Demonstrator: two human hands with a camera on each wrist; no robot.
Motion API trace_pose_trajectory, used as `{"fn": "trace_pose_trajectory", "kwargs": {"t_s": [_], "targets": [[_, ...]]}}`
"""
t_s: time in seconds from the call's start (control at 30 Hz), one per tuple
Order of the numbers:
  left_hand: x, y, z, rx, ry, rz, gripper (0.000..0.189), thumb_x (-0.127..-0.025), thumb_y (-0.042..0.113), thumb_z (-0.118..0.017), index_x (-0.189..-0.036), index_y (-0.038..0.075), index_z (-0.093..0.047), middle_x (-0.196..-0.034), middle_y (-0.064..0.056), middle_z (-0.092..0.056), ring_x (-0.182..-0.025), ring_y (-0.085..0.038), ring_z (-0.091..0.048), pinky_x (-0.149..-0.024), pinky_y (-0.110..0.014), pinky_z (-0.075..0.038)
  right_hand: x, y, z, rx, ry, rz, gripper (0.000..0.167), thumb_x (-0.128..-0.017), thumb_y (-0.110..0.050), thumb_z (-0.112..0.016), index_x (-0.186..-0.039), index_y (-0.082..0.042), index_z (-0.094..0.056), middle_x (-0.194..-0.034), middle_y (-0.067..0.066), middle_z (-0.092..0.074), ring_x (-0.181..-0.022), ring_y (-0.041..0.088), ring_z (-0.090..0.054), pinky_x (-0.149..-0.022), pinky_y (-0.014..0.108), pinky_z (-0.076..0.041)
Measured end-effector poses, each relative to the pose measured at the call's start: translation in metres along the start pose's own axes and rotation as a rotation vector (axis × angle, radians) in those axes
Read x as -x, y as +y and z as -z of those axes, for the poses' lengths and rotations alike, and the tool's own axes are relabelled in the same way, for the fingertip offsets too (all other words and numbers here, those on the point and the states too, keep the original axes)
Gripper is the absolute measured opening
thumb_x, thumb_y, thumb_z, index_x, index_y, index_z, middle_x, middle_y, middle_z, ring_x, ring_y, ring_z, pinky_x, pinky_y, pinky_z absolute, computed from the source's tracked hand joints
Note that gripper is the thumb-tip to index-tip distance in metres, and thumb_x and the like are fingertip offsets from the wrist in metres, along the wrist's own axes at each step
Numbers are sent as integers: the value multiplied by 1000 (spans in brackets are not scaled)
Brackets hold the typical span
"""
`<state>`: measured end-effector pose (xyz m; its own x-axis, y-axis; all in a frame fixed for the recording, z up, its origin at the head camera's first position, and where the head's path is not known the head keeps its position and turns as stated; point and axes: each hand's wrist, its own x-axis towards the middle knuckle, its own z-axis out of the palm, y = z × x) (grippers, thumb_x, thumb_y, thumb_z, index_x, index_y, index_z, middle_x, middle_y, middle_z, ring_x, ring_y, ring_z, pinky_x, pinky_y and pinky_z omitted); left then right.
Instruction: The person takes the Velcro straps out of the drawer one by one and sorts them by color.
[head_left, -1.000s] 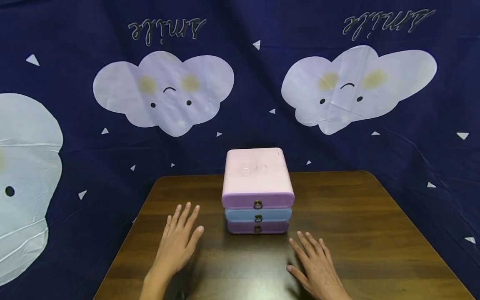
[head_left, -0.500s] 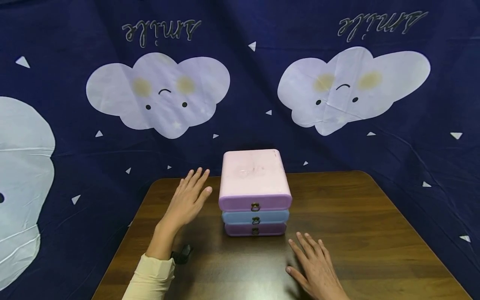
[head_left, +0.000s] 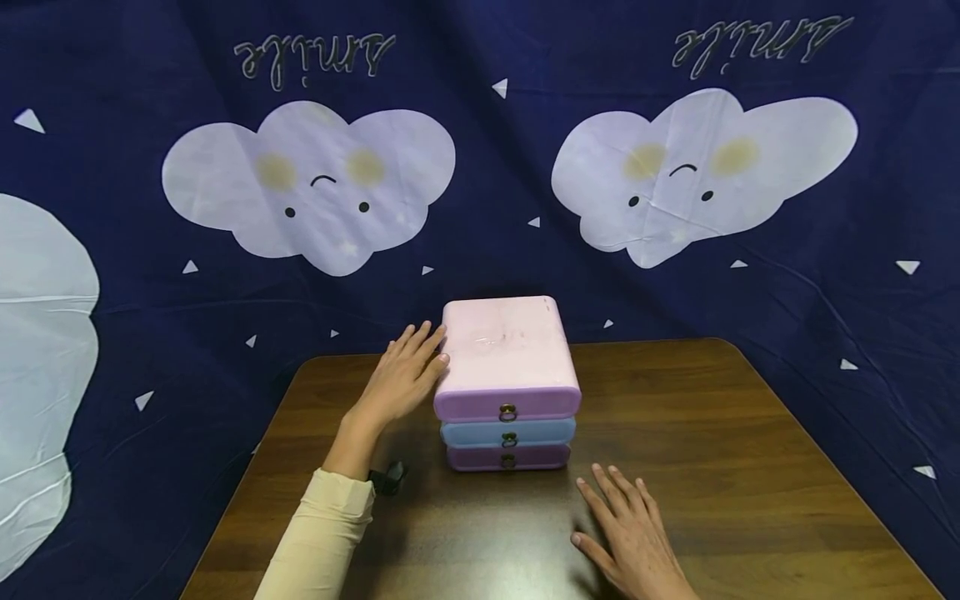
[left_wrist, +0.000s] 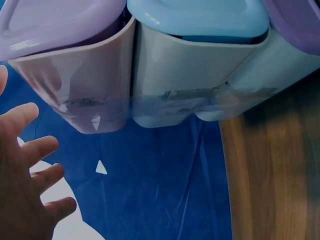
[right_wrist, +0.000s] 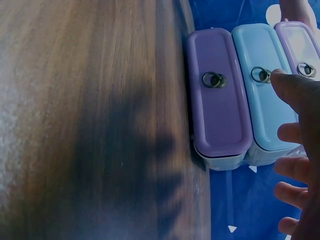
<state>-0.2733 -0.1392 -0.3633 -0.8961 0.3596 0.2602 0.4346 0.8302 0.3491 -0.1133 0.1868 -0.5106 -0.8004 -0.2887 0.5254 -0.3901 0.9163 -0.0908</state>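
Observation:
A small drawer box (head_left: 501, 342) with a pale pink top stands on the table. Its drawer fronts stack as a purple one (head_left: 480, 404), a blue one (head_left: 472, 433) and a darker purple one (head_left: 472, 458), each with a ring pull. Beside the box's upper left edge is my left hand (head_left: 401, 379), fingers extended and spread; whether the fingertips touch it I cannot tell. My right hand (head_left: 630, 533) hovers over the table in front of the box, to its right, holding nothing, with fingers spread. In the left wrist view, clear tape (left_wrist: 165, 104) runs along the box's side.
The box rests on a brown wooden table (head_left: 697, 433) with rounded far corners. Behind it hangs a dark blue cloth (head_left: 502, 183) printed with white clouds. A black strap piece (head_left: 388, 478) sits at my left wrist, near the cream sleeve (head_left: 318, 533).
My left hand has moved forward and to the right, from over the table's left part up to the box's left side. My right hand and the box have stayed put.

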Motion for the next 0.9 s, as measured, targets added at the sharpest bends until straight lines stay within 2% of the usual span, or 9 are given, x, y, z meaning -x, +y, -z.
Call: {"fn": "trace_pose_trajectory", "kwargs": {"t_s": [0.17,0.43,0.6,0.7,0.8,0.9], "targets": [[-3,1,-3,4,-22,-3,55,-99,51,-30,-150,29,-25,-159,-3,-19,-148,-31,-11,-117,-58,-9,1,-1,0,-3,-14,-11,65,-80,-56,-63,-134,-21,-54,-140,11,-51,-129,32,-44,-100,53,-30],[-7,-1,-10,-16,-43,4,55,-99,54,-28,-150,33,-24,-159,0,-19,-149,-29,-9,-117,-58,-10,1,0,-2,7,33,18,64,-82,-58,-59,-132,-18,-57,-139,11,-52,-127,33,-45,-107,48,-22],[-6,-2,-10,-21,-26,-1,55,-99,52,-29,-149,32,-25,-158,0,-23,-148,-30,-11,-116,-60,-10,-2,-3,-3,-8,47,32,63,-84,-58,-57,-131,-17,-57,-139,13,-52,-127,34,-45,-103,51,-26],[-6,-1,-11,-24,-26,-6,55,-99,52,-30,-150,31,-25,-158,0,-24,-148,-31,-11,-115,-61,-10,-5,-6,-4,-28,66,35,63,-87,-59,-53,-132,-16,-56,-139,13,-52,-126,34,-45,-105,49,-24],[-6,-1,-11,-25,-26,-7,55,-99,52,-29,-150,31,-25,-158,0,-24,-148,-31,-11,-115,-61,-10,-11,-10,-4,-56,108,46,62,-89,-58,-50,-131,-13,-56,-137,14,-53,-124,34,-48,-104,50,-26],[-6,-1,-12,-23,-22,-10,55,-99,52,-30,-150,31,-26,-158,0,-25,-148,-31,-12,-115,-61,-10,-22,-17,-3,-102,165,55,58,-89,-53,-54,-128,-10,-58,-131,15,-58,-118,34,-52,-97,51,-35]]}}
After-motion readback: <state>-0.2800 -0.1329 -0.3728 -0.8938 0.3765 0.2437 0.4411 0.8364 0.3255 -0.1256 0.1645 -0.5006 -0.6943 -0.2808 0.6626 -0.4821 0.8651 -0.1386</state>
